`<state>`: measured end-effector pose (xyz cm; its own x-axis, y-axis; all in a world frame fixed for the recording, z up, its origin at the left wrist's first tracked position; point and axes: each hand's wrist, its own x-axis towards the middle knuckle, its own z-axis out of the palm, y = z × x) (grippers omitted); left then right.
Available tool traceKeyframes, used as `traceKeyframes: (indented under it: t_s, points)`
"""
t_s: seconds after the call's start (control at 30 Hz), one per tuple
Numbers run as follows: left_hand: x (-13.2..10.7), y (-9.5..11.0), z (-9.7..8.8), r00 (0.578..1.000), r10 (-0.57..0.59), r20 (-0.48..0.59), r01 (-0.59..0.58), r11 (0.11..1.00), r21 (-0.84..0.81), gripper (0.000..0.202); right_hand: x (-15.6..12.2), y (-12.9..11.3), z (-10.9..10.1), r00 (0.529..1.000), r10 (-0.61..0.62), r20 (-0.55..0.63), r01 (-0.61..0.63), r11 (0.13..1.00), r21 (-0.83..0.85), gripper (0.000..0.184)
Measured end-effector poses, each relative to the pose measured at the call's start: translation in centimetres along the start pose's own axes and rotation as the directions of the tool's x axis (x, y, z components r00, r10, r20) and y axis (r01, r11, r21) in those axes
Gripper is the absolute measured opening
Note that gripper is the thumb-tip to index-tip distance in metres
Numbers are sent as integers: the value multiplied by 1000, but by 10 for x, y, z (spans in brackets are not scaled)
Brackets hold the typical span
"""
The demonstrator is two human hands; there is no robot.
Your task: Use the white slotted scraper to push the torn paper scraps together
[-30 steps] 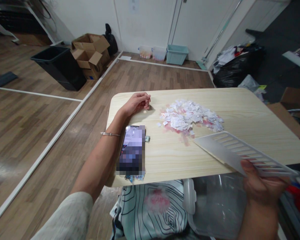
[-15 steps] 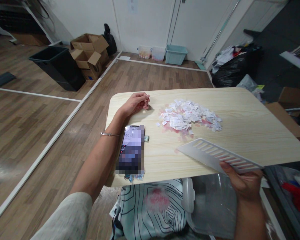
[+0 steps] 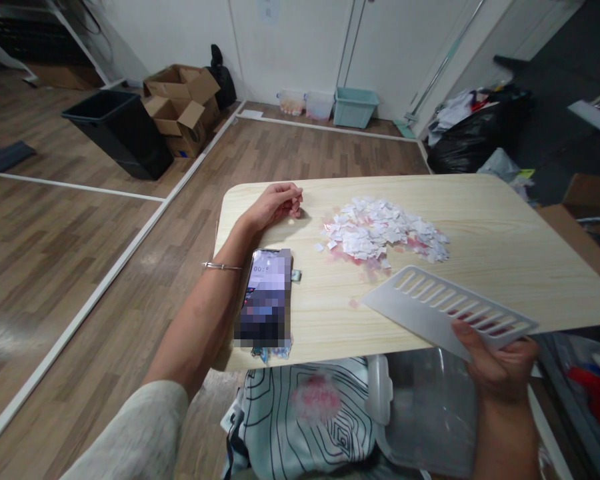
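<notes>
Tabletop (image 3: 505, 220): paper scraps (image 3: 380, 230) are noted just beyond the panel (image 3: 430, 303) clenched in the right hand (image 3: 503, 367); left hand (image 3: 275, 205) is rested curled.

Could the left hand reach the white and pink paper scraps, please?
Probably yes: the left hand rests on the pale wooden table beside the white and pink paper scraps, nothing bulky between.

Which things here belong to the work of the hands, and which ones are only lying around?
In hand: right hand, gripping the slotted plastic panel; pile of paper scraps just beyond it; left hand, curled on the table.
Lying about: phone, black bin, cardboard boxes, teal tub, black bag.
</notes>
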<state>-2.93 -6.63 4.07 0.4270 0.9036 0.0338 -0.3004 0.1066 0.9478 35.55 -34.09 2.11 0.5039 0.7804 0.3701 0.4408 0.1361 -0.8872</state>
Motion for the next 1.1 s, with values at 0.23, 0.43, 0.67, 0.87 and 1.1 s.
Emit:
traceKeyframes:
  t_s: [0.23, 0.43, 0.67, 0.87, 1.1]
  points:
    - [0, -1, -2, 999, 25, 22, -25, 1000, -4, 26, -1, 8, -2, 1000, 22, 15, -22, 1000, -1, 30]
    - [0, 0, -1, 1000, 12, 8, -12, 1000, 4, 28, -1, 11, -4, 998, 54, 41, -54, 998, 15, 30]
    - [0, 0, 0, 1000, 15, 0, -15, 1000, 11, 30, 1, -3, -1, 984, 77, 161, -76, 997, -11, 24]
    - [-1, 1, 2, 1000, 9, -15, -8, 1000, 18, 28, 4, -20, 6, 960, 68, 270, -57, 997, -50, 18]
    - [1, -2, -2, 999, 38, 14, -38, 999, -5, 26, 0, -6, 5, 987, 6, 159, 0, 999, -41, 29]
